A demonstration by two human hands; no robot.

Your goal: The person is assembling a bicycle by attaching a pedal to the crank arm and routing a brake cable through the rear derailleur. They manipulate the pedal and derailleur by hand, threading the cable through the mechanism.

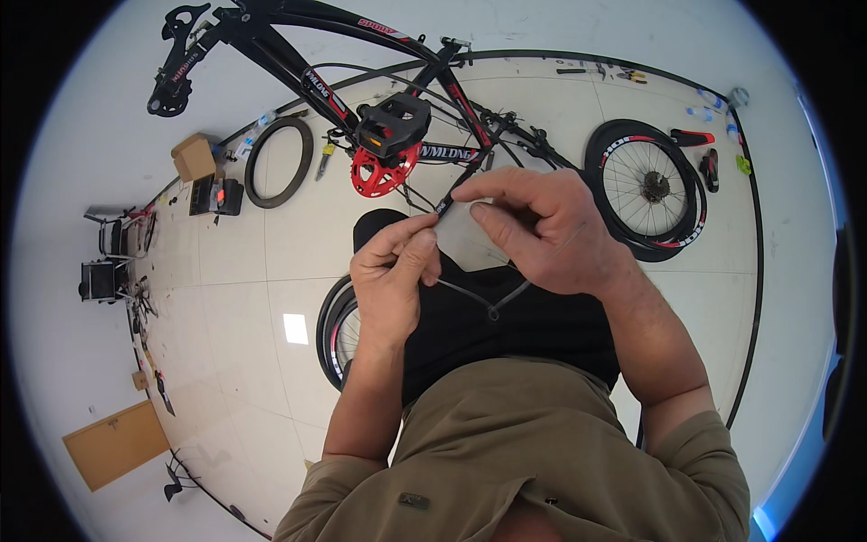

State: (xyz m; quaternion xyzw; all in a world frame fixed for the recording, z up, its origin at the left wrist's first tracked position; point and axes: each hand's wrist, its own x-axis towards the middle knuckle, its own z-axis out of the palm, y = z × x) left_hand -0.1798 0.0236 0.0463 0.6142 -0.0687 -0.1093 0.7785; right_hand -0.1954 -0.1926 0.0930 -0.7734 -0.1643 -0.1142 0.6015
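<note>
My left hand (393, 275) is raised over my lap, thumb and forefinger pinched together; whatever sits between the tips is too small to make out. Just to its right, my right hand (564, 230) has thumb and forefinger held a little apart, with nothing visible between them, and its other fingers curled. Beyond both hands stands a black bicycle frame (280, 59) with a red chainring (384, 172) and a black pedal (397, 122). One dark end of it lies close behind my left fingertips. A grey drawstring (493, 313) hangs over my black trousers (479, 334).
A bicycle wheel (619, 167) lies at right, near a red-black saddle (693, 137). Another wheel (332, 330) is partly hidden by my left arm. A bare tyre (255, 167), cardboard box (194, 158) and black case (230, 197) lie at left. Hand tools (632, 77) line the far edge.
</note>
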